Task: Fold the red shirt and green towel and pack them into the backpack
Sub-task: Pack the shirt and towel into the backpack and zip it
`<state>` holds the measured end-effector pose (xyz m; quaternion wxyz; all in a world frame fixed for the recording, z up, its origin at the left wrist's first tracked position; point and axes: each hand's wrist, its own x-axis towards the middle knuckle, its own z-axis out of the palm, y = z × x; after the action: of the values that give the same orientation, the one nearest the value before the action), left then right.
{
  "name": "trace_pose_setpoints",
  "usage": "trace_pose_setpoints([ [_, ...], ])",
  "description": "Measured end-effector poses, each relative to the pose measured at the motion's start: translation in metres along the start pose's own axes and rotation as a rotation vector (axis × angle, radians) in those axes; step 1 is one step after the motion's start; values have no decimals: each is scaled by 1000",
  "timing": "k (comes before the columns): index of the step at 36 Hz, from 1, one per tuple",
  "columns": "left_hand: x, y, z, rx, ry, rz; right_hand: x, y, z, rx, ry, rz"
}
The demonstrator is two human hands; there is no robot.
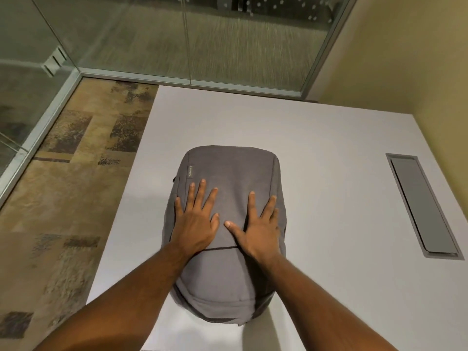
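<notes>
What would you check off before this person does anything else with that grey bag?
1. Backpack lies flat on the table: ok.
2. Both hands on it: left hand and right hand rest flat, fingers spread: ok.
3. Red shirt and green towel inside: cannot tell, neither shows anywhere.
4. Main zip closed: cannot tell, only a front pocket seam shows.
5. Bag well clear of the table edges: ok.

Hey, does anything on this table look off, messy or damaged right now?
Nothing stands out. The grey backpack lies flat on the white table, looking closed, with the left hand and right hand pressed open on it. No shirt or towel shows.
</notes>
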<state>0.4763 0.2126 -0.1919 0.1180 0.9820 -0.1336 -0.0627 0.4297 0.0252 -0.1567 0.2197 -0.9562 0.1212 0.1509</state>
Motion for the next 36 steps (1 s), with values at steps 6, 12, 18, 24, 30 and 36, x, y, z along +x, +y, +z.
trace_pose_setpoints([
  [6,-15,-4,-6,44,62,-17,-5,-29,5,-116,75,-5],
  [12,-34,1,12,11,22,2,-9,-34,25,-275,67,-220],
  [18,-39,-3,10,28,-33,32,-9,-25,32,-315,-11,-215],
  [24,-39,-2,14,52,-37,27,-7,-23,34,-330,-41,-201],
  [30,-38,-2,17,86,-44,21,-8,-24,33,-326,-39,-198],
  [36,-37,-2,17,84,-45,11,-7,-22,31,-325,-52,-211],
])
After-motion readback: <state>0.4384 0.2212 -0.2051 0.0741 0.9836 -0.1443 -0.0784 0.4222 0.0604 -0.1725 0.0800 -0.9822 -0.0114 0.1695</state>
